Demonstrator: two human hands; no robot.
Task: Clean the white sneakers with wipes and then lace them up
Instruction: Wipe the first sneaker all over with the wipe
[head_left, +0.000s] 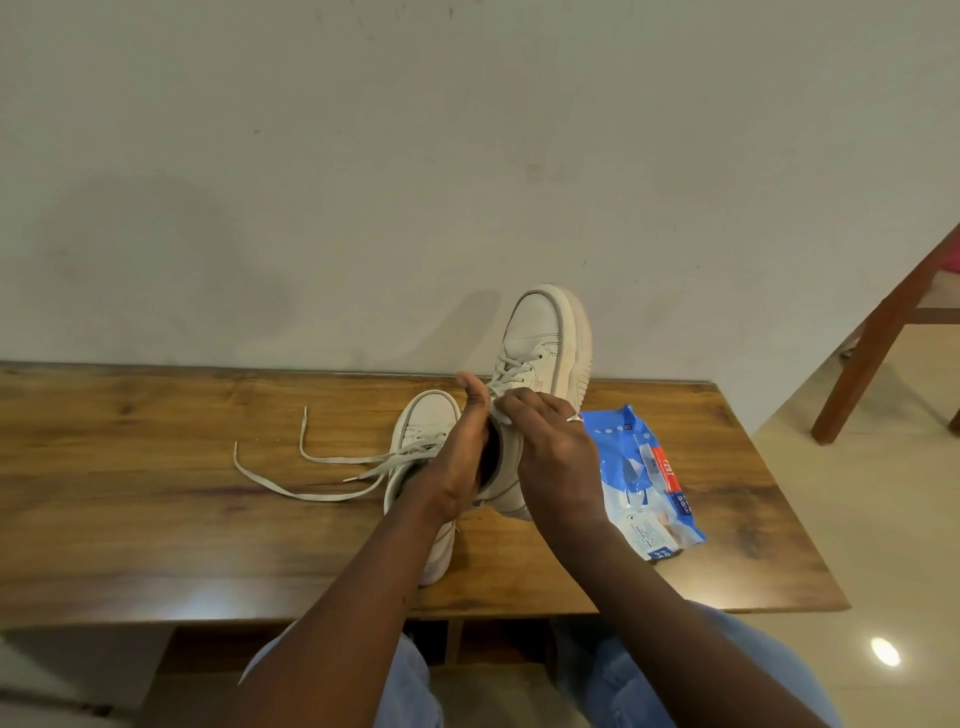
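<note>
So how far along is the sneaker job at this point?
Wiping looks finished, though unconfirmed: the blue wipes packet lies aside. In hand: the left hand holds the raised white sneaker while the right hand works its laces. Left: the flat white sneaker, laces loose on the wooden table.

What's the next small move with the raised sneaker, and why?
Probably pull the lace end taut with the right hand and feed it into the next eyelet. The left hand holds the raised sneaker toe-up, only its lower eyelets look laced, and the right fingers pinch at the tongue. The other sneaker lies with laces loose on the table.
</note>
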